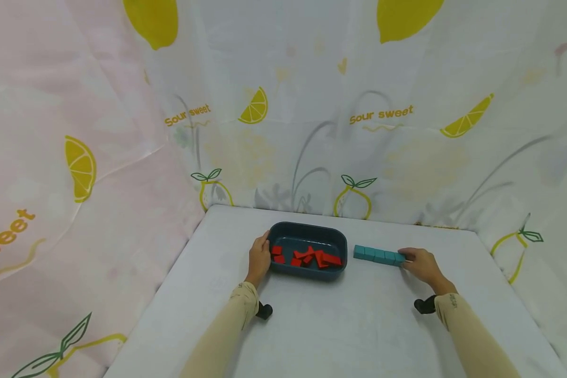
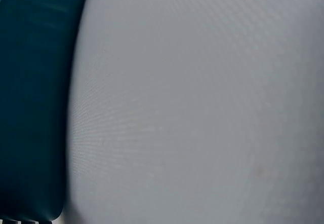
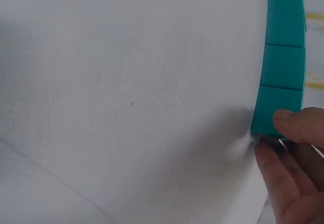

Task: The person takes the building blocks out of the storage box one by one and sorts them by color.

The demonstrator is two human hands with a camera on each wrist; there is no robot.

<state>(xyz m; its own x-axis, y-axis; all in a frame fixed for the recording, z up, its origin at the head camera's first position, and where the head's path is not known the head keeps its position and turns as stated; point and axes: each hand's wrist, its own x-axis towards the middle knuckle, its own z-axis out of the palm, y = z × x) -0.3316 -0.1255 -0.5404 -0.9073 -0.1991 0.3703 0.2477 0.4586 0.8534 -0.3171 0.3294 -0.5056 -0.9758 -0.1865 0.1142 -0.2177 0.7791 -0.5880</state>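
Note:
A dark blue-green rectangular tub (image 1: 307, 275) stands on the table and holds several red blocks (image 1: 307, 256) of mixed shapes. Against the outside of its left end lies my left hand (image 1: 259, 258), its fingers along the wall. Only the tub's side (image 2: 35, 102) shows in the left wrist view, without the hand. To the right of the tub, several teal cubes (image 1: 379, 255) form one straight row. My right hand (image 1: 422, 265) pinches the rightmost cube (image 3: 271, 110), with the thumb on its face and the fingertips at its end.
A white table (image 1: 331, 325) carries everything. Behind it and at the sides hangs a pale cloth (image 1: 288, 147) with lemon prints. Each wrist bears a small black device (image 1: 264, 311) below a beige sleeve (image 1: 227, 325).

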